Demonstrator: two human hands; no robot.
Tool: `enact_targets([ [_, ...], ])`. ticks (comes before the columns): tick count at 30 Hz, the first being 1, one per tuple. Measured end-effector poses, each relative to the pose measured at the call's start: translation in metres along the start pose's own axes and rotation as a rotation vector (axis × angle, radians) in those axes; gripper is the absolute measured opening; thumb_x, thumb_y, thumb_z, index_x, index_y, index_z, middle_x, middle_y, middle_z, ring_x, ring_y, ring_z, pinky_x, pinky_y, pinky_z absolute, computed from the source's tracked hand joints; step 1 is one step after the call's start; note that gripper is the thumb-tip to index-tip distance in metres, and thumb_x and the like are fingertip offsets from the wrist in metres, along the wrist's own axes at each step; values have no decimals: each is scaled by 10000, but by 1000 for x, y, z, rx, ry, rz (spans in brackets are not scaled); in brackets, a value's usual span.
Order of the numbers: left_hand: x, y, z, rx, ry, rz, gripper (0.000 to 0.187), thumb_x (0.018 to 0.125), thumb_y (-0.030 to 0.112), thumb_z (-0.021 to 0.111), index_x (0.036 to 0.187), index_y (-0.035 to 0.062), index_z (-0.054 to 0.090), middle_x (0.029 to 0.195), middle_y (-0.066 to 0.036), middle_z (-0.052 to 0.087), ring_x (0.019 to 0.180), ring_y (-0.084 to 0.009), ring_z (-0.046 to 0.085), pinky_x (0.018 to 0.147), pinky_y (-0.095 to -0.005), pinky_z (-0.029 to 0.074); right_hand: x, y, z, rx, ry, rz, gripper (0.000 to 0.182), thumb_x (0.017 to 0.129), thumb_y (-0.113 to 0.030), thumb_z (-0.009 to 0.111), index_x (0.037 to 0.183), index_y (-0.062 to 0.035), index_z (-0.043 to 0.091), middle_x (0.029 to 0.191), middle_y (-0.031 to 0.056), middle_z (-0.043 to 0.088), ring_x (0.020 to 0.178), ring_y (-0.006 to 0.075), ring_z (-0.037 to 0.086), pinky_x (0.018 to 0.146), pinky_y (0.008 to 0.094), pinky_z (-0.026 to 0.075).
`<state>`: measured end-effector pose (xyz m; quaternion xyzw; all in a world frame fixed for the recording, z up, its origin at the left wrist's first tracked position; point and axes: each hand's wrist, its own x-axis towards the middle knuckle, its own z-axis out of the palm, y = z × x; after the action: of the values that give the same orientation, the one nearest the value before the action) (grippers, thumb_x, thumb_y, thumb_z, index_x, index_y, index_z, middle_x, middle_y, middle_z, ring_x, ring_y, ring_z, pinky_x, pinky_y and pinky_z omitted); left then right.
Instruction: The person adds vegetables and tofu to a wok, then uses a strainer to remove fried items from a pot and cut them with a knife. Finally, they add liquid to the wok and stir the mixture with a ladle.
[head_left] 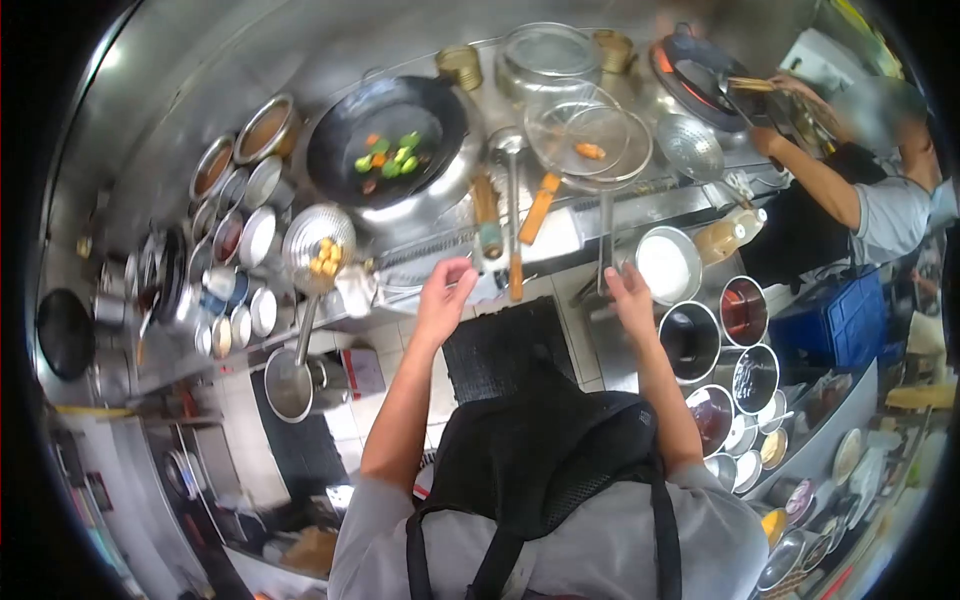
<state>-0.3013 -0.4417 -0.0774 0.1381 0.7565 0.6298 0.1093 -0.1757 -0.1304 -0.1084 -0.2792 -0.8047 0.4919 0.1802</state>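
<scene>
My left hand [447, 295] is held out over the counter's front edge, fingers extended and nothing in it. Close by lie a wooden-handled ladle [515, 225] and a wooden stick-like tool [487, 215]. At the handle end of a wire-mesh strainer [603, 225] is my right hand [630, 298], its fingers apart. A small orange-brown piece of food [590, 151] sits in the mesh. To the left, a black wok [335, 150] holds green and orange vegetable pieces [395, 155]. A perforated skimmer [300, 235] carries golden cubes [327, 257].
At right, a co-worker [850, 200] handles a pan [700, 75] with a ladle. Beside my right hand stand a pot of white contents [668, 265] and several sauce pots [690, 340]. Seasoning bowls [260, 235] line the left. A steel pot [288, 385] hangs lower left; a blue crate [830, 315] stands right.
</scene>
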Motion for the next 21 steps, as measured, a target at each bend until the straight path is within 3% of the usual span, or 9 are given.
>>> enact_targets([
  [2, 69, -12, 45, 40, 10, -69, 480, 945, 290, 674, 1305, 14, 517, 1215, -131, 617, 1103, -207, 603, 972, -362, 463, 36, 14, 4, 831, -254, 625, 646, 924, -417, 661, 1396, -40, 432, 1121, 183, 617, 931, 267, 656, 780, 402, 545],
  [3, 98, -22, 64, 45, -5, -65, 480, 945, 290, 674, 1305, 14, 517, 1215, -131, 617, 1103, -207, 603, 972, -362, 463, 53, 17, 6, 1022, -384, 695, 627, 926, -454, 646, 1371, -87, 400, 1201, 186, 582, 998, 285, 636, 813, 421, 550],
  [4, 125, -34, 82, 25, -62, -191, 548, 940, 311, 678, 1351, 16, 467, 1245, -142, 604, 1109, -228, 605, 981, -373, 458, 64, -1, 5, 1098, -402, 727, 397, 958, -368, 619, 1208, -97, 470, 1099, 167, 626, 856, 237, 653, 703, 396, 573],
  [7, 171, -40, 116, -232, -351, -517, 585, 938, 330, 675, 1369, 37, 410, 1165, -152, 634, 928, -215, 649, 802, -343, 520, 90, 7, 17, 1051, -435, 615, 98, 994, -139, 534, 1069, -112, 476, 778, 58, 596, 495, 115, 467, 401, 258, 395],
  [9, 180, -33, 126, -289, -494, -541, 443, 948, 235, 655, 1298, 65, 444, 1019, -99, 655, 654, -130, 600, 553, -274, 494, 90, 1, 7, 994, -389, 618, 89, 989, -121, 525, 1067, -108, 484, 757, 43, 559, 494, 105, 442, 397, 250, 363],
  [12, 178, -17, 122, -150, -373, -486, 415, 938, 150, 636, 1298, 75, 443, 998, -73, 645, 590, -105, 551, 515, -263, 469, 91, -8, -12, 881, -325, 617, 142, 975, -84, 499, 1117, -97, 504, 722, 10, 488, 501, 84, 416, 389, 237, 325],
  [14, 175, -13, 115, -21, -340, -484, 445, 920, 101, 616, 1322, 73, 428, 1013, -98, 642, 672, -171, 600, 594, -326, 508, 92, -17, -22, 716, -272, 614, 218, 974, -94, 506, 1191, -100, 502, 732, 15, 498, 499, 77, 414, 386, 232, 319],
  [17, 169, 8, 103, 520, -132, -66, 455, 914, 91, 549, 1342, 105, 396, 1068, -287, 634, 1033, -465, 617, 926, -488, 465, 98, -15, -23, 613, -278, 560, 251, 946, -74, 495, 1196, -95, 509, 718, 24, 500, 499, 77, 423, 375, 233, 314],
  [21, 176, 24, 104, 696, -204, -158, 472, 892, 67, 547, 1336, 84, 386, 1094, -298, 627, 1018, -469, 617, 890, -524, 471, 96, -36, -24, 637, -246, 541, 152, 917, -59, 472, 1061, -83, 512, 685, 25, 494, 483, 93, 431, 361, 240, 310],
])
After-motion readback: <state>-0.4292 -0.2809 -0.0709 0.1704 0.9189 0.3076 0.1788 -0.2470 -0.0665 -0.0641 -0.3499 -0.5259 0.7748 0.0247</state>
